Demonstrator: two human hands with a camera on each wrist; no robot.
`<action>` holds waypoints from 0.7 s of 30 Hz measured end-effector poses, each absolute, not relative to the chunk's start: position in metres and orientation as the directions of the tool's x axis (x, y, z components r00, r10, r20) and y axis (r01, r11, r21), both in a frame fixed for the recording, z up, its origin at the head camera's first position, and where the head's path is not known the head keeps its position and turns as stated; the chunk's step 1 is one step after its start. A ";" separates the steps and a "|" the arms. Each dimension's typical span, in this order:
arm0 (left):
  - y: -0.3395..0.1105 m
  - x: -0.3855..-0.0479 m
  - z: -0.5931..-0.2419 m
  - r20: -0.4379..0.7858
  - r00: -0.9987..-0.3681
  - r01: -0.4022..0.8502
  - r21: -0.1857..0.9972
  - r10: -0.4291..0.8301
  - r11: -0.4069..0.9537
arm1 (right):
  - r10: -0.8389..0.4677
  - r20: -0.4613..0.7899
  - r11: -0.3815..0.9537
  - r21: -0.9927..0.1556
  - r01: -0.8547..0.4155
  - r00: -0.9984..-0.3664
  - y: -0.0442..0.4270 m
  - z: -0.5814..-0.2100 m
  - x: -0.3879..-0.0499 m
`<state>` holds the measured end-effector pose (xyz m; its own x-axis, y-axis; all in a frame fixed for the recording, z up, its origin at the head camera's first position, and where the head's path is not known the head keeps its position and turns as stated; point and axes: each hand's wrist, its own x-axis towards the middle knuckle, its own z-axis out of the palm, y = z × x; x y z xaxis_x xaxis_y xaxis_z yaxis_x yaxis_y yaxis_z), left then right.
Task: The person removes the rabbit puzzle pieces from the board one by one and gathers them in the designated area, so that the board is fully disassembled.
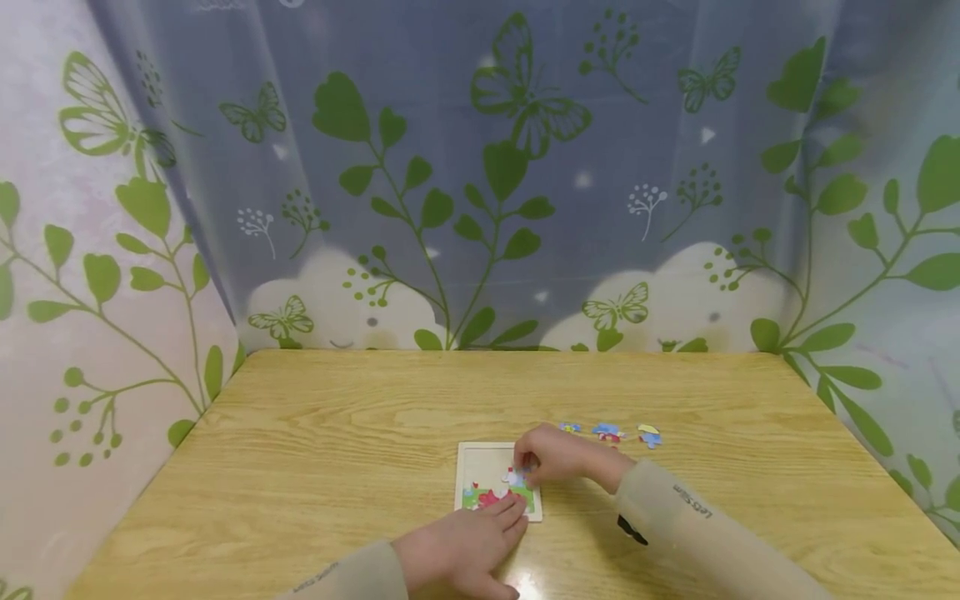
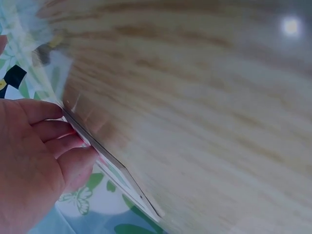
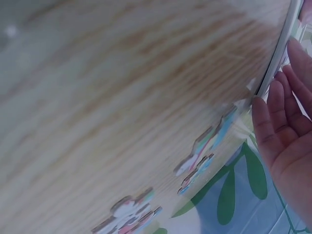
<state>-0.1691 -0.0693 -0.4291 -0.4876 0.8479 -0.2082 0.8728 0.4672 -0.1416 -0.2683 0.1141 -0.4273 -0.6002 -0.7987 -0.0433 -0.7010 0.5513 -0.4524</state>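
Note:
A square jigsaw puzzle tray with a pale rim lies flat on the table. Colourful pieces fill its lower part, showing green, white and red; the upper left shows bare board. My left hand rests with extended fingers on the tray's lower right area, fingertips over the picture. Curled at the tray's right side, my right hand has thumb and fingertips at a pale blue and white puzzle piece, partly hidden by the hand. The right wrist view shows those fingers bent by the tray's edge.
Several loose puzzle pieces lie on the wooden table beyond my right hand, blue, red and yellow among their colours. A leaf-and-butterfly curtain hangs along the table's back edge, with similar cloth at both sides.

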 end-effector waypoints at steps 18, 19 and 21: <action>-0.067 -0.166 -0.427 -0.203 -0.502 0.864 -0.149 0.840 0.480 | -0.750 -0.089 0.621 -0.435 -0.652 -0.655 0.109 -0.421 -0.262; -0.067 -0.166 -0.427 -0.206 -0.504 0.863 -0.148 0.839 0.482 | -0.750 -0.088 0.621 -0.432 -0.654 -0.655 0.109 -0.422 -0.262; -0.067 -0.166 -0.427 -0.209 -0.506 0.862 -0.145 0.837 0.485 | -0.753 -0.085 0.619 -0.431 -0.657 -0.653 0.109 -0.421 -0.262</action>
<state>-0.1660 -0.0670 -0.4274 -0.5062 0.8367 -0.2090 0.8622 0.4854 -0.1449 -0.2617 0.1091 -0.4215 -0.6529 -0.7527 -0.0848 -0.6572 0.6185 -0.4308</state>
